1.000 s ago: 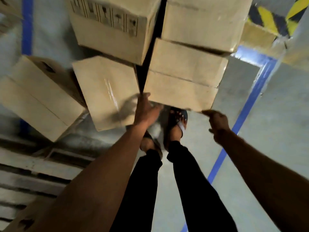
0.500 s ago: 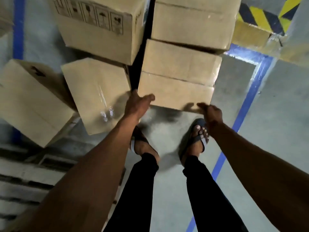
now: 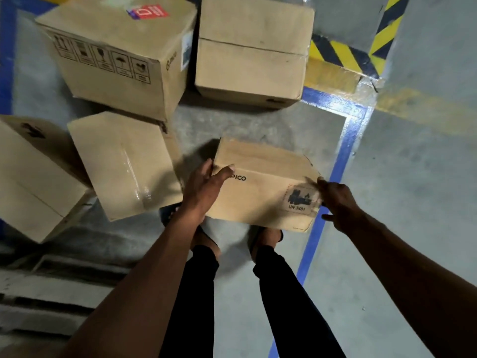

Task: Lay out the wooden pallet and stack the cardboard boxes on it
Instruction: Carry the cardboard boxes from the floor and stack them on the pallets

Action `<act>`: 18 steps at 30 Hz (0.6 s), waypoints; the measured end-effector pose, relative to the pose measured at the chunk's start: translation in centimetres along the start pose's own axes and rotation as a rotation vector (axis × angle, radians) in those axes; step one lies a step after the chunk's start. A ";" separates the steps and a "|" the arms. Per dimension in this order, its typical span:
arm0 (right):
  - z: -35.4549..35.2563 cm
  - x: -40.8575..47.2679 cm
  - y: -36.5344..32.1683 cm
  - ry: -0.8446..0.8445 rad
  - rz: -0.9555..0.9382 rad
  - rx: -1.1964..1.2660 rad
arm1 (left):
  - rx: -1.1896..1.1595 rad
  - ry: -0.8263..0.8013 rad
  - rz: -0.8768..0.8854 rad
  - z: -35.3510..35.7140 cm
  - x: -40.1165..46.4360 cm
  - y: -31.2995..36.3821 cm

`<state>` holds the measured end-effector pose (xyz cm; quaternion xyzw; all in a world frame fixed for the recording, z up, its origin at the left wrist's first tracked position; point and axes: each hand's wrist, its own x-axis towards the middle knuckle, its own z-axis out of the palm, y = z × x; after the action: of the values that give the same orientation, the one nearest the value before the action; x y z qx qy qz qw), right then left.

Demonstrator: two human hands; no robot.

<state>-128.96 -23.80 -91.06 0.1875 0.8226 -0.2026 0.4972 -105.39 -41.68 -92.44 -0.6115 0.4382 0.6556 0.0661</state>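
Above the feet, left hand (image 3: pixel 204 188) and right hand (image 3: pixel 335 200) each in an open-fingered grip on opposite ends of cardboard box (image 3: pixel 263 187)

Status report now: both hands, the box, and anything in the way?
Left hand and right hand grip the PICO box by its ends. Box lifted above feet. Pallet at left; taped box beside the path.

Grey floor (image 3: pixel 413 202) under cardboard boxes (image 3: pixel 124 161), pallet (image 3: pixel 38 301).
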 end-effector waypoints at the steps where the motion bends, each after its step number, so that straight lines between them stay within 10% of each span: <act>1: 0.2 -0.6 0.3 0.003 -0.018 -0.018 | 0.036 0.030 0.010 0.0 0.5 -0.8; 11: 1.8 -3.4 3.1 -0.198 0.013 0.034 | 0.322 0.562 -0.036 -2.3 -0.1 -8.2; 18: 2.5 3.5 1.6 -0.448 0.098 -0.008 | 0.094 0.699 -0.080 -3.2 2.8 -10.1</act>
<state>-127.86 -23.37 -95.49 0.1755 0.6823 -0.2116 0.6774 -97.37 -38.88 -99.40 -0.8118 0.4399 0.3824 -0.0342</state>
